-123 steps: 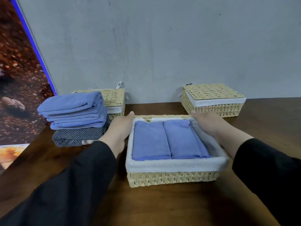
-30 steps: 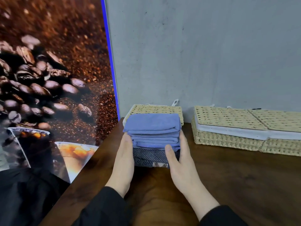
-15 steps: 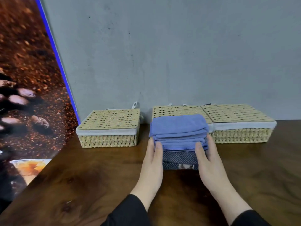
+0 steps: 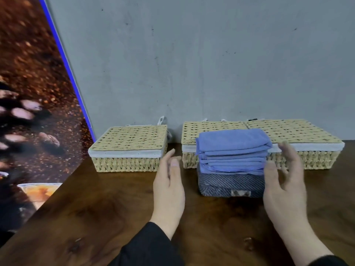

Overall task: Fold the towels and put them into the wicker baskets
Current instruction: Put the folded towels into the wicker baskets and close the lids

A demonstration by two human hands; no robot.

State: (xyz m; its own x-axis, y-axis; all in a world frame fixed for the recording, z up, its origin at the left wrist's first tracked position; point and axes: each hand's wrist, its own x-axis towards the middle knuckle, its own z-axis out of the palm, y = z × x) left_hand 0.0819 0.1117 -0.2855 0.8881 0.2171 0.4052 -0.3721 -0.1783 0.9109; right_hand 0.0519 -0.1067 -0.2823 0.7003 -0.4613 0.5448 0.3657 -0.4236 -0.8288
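Observation:
A stack of folded blue towels [image 4: 232, 152] lies on a folded dark grey striped towel [image 4: 230, 184] on the wooden table [image 4: 96, 217]. My left hand [image 4: 169, 187] hovers a little to the left of the stack, fingers straight, touching nothing. My right hand [image 4: 284, 181] is just right of the stack, fingers spread and blurred, apart from the towels. Three lidded wicker baskets stand along the wall: a left basket [image 4: 128, 148], a middle basket [image 4: 192, 135] partly hidden behind the stack, and a right basket [image 4: 307, 143].
A grey wall [image 4: 211, 64] rises right behind the baskets. A coffee-bean poster panel [image 4: 32, 93] with a blue edge borders the table on the left. Bare wood lies between me and the stack.
Both hands held the towel stack at its sides and slid it right in front of the middle basket. Now they have let go and moved outward from it.

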